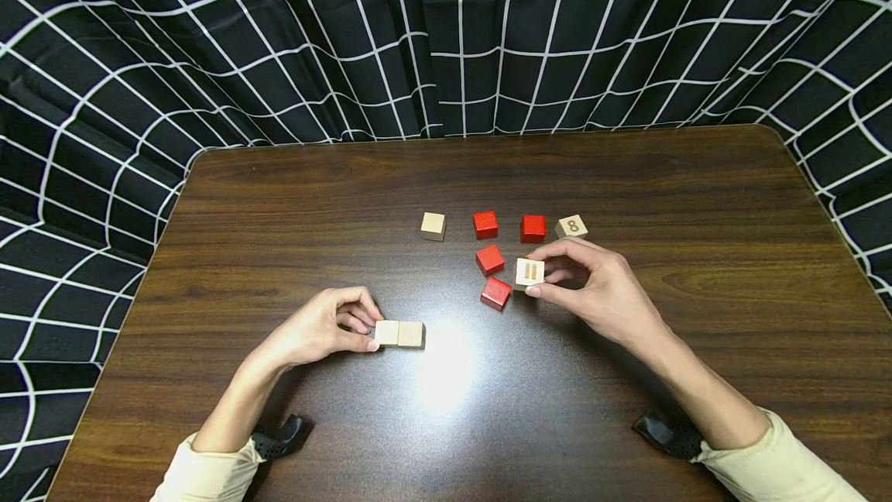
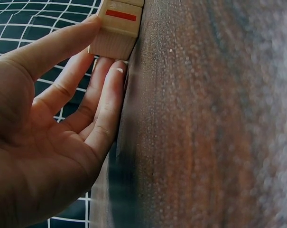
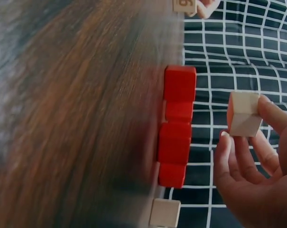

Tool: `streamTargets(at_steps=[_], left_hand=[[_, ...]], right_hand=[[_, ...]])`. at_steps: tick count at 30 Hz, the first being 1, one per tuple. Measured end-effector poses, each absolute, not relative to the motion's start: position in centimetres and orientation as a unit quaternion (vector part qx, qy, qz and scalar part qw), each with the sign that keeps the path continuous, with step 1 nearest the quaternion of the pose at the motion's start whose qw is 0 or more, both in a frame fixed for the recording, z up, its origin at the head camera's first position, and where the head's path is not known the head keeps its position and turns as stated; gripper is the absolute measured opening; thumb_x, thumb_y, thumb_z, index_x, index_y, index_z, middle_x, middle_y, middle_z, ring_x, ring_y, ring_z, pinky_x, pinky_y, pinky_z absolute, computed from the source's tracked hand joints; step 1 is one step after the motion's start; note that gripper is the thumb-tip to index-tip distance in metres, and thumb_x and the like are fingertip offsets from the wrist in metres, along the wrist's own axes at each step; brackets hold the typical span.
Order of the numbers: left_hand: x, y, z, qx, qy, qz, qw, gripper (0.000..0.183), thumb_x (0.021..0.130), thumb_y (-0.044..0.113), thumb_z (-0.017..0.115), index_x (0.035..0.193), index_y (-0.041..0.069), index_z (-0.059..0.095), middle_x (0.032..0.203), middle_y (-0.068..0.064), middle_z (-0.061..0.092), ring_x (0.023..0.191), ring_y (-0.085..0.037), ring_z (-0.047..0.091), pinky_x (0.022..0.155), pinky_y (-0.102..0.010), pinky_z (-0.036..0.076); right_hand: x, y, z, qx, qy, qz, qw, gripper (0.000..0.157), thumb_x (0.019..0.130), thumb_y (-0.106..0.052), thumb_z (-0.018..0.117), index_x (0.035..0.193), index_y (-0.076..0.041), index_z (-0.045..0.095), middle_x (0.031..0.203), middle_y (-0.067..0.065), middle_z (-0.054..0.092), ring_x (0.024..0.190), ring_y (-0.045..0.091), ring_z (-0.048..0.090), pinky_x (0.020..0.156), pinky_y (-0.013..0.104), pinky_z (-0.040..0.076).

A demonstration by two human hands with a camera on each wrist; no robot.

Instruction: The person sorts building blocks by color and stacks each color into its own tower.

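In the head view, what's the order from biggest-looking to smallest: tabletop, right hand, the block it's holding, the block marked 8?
1. Tabletop
2. Right hand
3. Unsure: held block and block marked 8 look similar; the held one may be nearer the camera.

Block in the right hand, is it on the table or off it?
Off it: in the right wrist view, grid curtain shows between the table and the block the right hand holds.

Five pale wooden blocks (image 1: 433,223), four red blocks (image 1: 490,259), two black wrist devices (image 1: 283,438), one table (image 1: 662,200)
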State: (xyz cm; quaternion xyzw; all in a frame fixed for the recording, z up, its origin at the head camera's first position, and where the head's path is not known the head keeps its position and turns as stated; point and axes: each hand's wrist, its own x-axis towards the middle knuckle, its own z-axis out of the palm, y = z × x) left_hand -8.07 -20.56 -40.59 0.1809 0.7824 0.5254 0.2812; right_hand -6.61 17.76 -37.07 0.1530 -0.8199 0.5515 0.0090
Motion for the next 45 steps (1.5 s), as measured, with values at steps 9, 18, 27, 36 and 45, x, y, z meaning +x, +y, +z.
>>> streamTargets(at_steps=[9, 18, 27, 36, 45], left_hand=[[-8.1, -20.5, -40.5, 0.183, 0.779, 0.530, 0.280, 0.029, 0.075, -0.001, 0.084, 0.097, -0.001, 0.065, 0.097, -0.012, 0.065, 0.088, -0.021, 0.064, 0.080, -0.026, 0.057], [-8.0, -20.5, -40.5, 0.173, 0.785, 0.523, 0.283, 0.030, 0.074, 0.000, 0.085, 0.096, 0.002, 0.066, 0.097, -0.011, 0.065, 0.087, -0.021, 0.065, 0.080, -0.027, 0.057], [-8.0, -20.6, -40.5, 0.175, 0.782, 0.526, 0.285, 0.030, 0.074, -0.001, 0.084, 0.097, 0.002, 0.066, 0.097, -0.011, 0.065, 0.088, -0.022, 0.065, 0.080, -0.027, 0.057], [-8.1, -20.6, -40.6, 0.179, 0.783, 0.527, 0.278, 0.029, 0.074, -0.001, 0.084, 0.096, 0.001, 0.065, 0.096, -0.012, 0.066, 0.087, -0.020, 0.065, 0.080, -0.027, 0.057], [-8.0, -20.6, -40.5, 0.182, 0.783, 0.527, 0.277, 0.028, 0.075, -0.001, 0.084, 0.096, 0.000, 0.065, 0.096, -0.012, 0.065, 0.086, -0.020, 0.065, 0.080, -0.026, 0.057]], right_hand=[[-7.0, 16.5, -37.0, 0.157, -0.815, 0.557, 0.002, 0.033, 0.076, 0.000, 0.085, 0.105, -0.008, 0.071, 0.101, 0.003, 0.067, 0.083, 0.018, 0.065, 0.076, 0.024, 0.057], [-6.9, 15.2, -37.3, 0.161, -0.815, 0.557, -0.004, 0.035, 0.073, -0.001, 0.086, 0.103, -0.010, 0.071, 0.100, 0.001, 0.067, 0.081, 0.018, 0.065, 0.075, 0.029, 0.058], [-7.0, 13.9, -37.0, 0.177, -0.804, 0.567, -0.014, 0.036, 0.070, 0.002, 0.088, 0.101, -0.008, 0.072, 0.097, 0.000, 0.068, 0.078, 0.018, 0.067, 0.071, 0.027, 0.059], [-7.1, 12.8, -36.8, 0.191, -0.804, 0.562, -0.020, 0.035, 0.071, -0.002, 0.088, 0.100, -0.010, 0.072, 0.096, -0.002, 0.069, 0.077, 0.016, 0.067, 0.072, 0.033, 0.059], [-7.0, 11.6, -36.9, 0.212, -0.809, 0.549, -0.021, 0.034, 0.070, -0.006, 0.090, 0.099, -0.010, 0.072, 0.099, 0.000, 0.069, 0.077, 0.022, 0.068, 0.069, 0.030, 0.059]])
